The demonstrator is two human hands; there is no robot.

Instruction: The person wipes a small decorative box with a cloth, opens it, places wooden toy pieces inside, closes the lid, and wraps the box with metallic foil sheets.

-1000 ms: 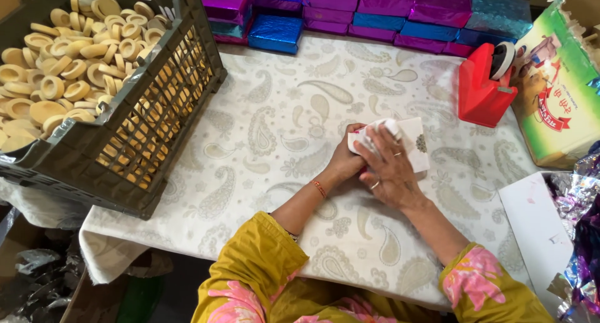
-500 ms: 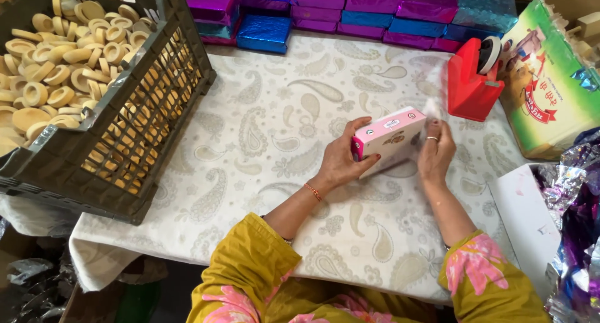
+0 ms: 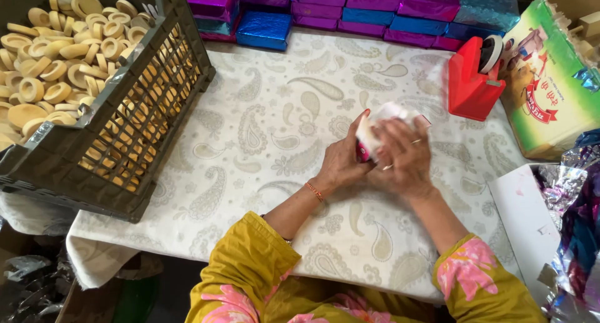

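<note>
Soft, even daylight fills my view, bright across the pale tablecloth (image 3: 250, 148), with only faint shadows under my hands. The foil-wrapped boxes (image 3: 350, 4) at the far edge glint with small highlights. My right hand (image 3: 403, 157) is smeared by motion blur. Straight edges bow slightly near the frame's corners.

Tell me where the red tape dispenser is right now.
In the head view the red tape dispenser stands at the table's far right, beside the green printed carton, just beyond the right hand and in front of the foil-wrapped boxes.
</note>
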